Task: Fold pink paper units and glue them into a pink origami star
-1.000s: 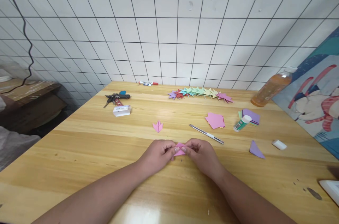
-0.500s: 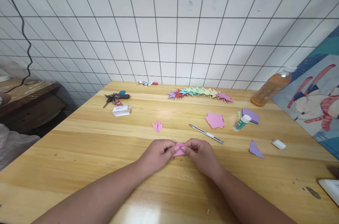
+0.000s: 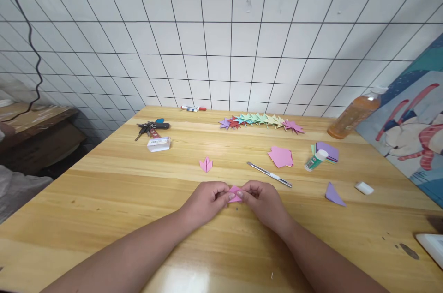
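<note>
A small piece of folded pink paper (image 3: 235,193) is pinched between both hands just above the wooden table (image 3: 117,200). My left hand (image 3: 209,198) grips its left side, thumb on top. On its right side, my right hand (image 3: 262,199) is closed the same way; the fingers beneath are hidden. Beyond my left hand lies a finished-looking pink folded paper shape (image 3: 206,164) with three points. A silver utility knife (image 3: 269,174) rests past my right hand, and behind it sits a stack of pink paper pieces (image 3: 280,157).
At the back lies a row of colourful folded paper pieces (image 3: 259,120). Keys (image 3: 151,128), a small white box (image 3: 158,144) and a marker (image 3: 193,109) are at the left. To the right are a glue stick (image 3: 316,160), purple paper (image 3: 334,195), an eraser (image 3: 364,188) and a bottle (image 3: 356,113).
The left thumb has shifted very slightly on the pink paper. Both hands otherwise hold their place, and the other things on the table are unmoved.
</note>
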### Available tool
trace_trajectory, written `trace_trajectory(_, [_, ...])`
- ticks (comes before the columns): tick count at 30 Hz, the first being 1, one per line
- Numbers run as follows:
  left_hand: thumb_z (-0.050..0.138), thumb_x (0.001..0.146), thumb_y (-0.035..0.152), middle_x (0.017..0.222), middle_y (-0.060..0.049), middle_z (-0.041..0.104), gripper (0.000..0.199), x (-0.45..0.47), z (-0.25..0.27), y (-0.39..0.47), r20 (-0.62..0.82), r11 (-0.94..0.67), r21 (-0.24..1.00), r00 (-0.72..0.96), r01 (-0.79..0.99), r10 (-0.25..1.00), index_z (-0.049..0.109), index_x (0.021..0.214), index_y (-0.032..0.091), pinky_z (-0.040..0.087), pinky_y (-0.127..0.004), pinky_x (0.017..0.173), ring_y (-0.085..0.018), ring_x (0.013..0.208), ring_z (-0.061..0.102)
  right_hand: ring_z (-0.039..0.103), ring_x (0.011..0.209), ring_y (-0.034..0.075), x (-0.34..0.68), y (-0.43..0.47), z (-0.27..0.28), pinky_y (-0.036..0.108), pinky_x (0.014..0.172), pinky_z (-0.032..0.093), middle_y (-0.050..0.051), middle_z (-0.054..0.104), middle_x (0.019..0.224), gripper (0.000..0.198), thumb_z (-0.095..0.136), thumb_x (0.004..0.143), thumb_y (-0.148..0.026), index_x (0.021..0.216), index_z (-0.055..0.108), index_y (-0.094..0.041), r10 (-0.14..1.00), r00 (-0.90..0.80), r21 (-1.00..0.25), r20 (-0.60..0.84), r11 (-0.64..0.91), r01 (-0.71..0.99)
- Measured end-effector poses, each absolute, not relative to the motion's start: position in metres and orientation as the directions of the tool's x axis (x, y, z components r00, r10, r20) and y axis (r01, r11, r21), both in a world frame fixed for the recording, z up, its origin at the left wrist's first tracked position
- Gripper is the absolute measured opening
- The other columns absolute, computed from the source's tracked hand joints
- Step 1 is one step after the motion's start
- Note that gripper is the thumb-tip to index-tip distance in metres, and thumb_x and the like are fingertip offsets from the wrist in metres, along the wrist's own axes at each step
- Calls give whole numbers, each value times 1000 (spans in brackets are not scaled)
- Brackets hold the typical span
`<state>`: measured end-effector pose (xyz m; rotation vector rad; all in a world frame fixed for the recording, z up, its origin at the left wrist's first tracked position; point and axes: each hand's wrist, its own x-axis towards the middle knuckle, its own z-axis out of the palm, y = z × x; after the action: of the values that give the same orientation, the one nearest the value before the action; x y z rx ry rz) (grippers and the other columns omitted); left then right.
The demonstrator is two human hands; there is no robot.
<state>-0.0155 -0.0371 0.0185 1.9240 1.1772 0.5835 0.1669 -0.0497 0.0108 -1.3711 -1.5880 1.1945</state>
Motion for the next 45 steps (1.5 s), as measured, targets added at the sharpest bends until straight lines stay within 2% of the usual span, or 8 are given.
trace_trajectory(8, [47,83,40,56,3,48,32,-15,16,-37,-38,-229,827,457,514,889,64,71,15,27,-19,50,-9,53,38,58,62,14,167,-49,12,24,58,44,1,67,67,22,60,75,-39,68,65,-18,983,-176,-946,-49,11,325])
trace_trajectory(12, [47,82,47,52,5,37,36,-17,14,-37,-58,-211,845,476,492,877,63,74,15,23,-19,47,-8,50,30,58,62,14,167,-49,11,24,59,44,1,67,68,22,60,75,-39,69,65,-18,982,-178,-947,-57,3,322])
trace_trajectory(16, [50,80,47,52,6,31,37,-19,14,-35,-95,-190,868,529,459,844,55,63,14,20,-20,46,-7,48,26,58,62,15,166,-49,12,24,59,44,2,66,67,21,60,74,-37,68,64,-18,983,-174,-945,-61,-1,328])
trace_trajectory(23, [53,78,46,50,6,39,38,-18,14,-34,-155,-107,890,515,444,843,51,58,14,24,-19,46,-7,47,32,58,64,15,167,-50,10,25,61,46,2,65,68,19,59,75,-35,69,64,-18,983,-177,-942,-47,16,336])
trace_trajectory(25, [54,77,47,49,5,41,38,-17,13,-34,-158,-82,897,489,434,858,52,59,14,24,-19,45,-7,46,33,59,68,14,166,-51,11,25,63,47,2,66,74,17,61,73,-33,81,64,-19,984,-173,-956,-28,24,293])
trace_trajectory(28, [54,78,45,51,4,48,35,-17,13,-33,-142,-57,911,442,408,886,54,62,14,27,-19,46,-7,47,37,56,61,12,162,-52,14,22,51,47,2,64,81,33,66,68,-33,97,57,-20,983,-160,-978,-89,-56,202])
trace_trajectory(32, [53,79,38,54,3,50,30,-16,12,-33,-87,-84,927,428,364,899,54,62,14,29,-19,48,-8,49,40,48,49,9,157,-54,17,19,38,41,-1,56,66,24,64,69,-37,82,58,-17,947,-221,-968,-233,-205,145])
trace_trajectory(45, [52,79,38,50,6,31,33,-19,18,-32,-51,-170,886,456,431,889,47,56,15,20,-20,46,-7,48,28,44,44,7,162,-53,22,22,46,44,-6,47,51,29,73,59,-36,59,52,-16,948,-139,-958,-286,-287,13])
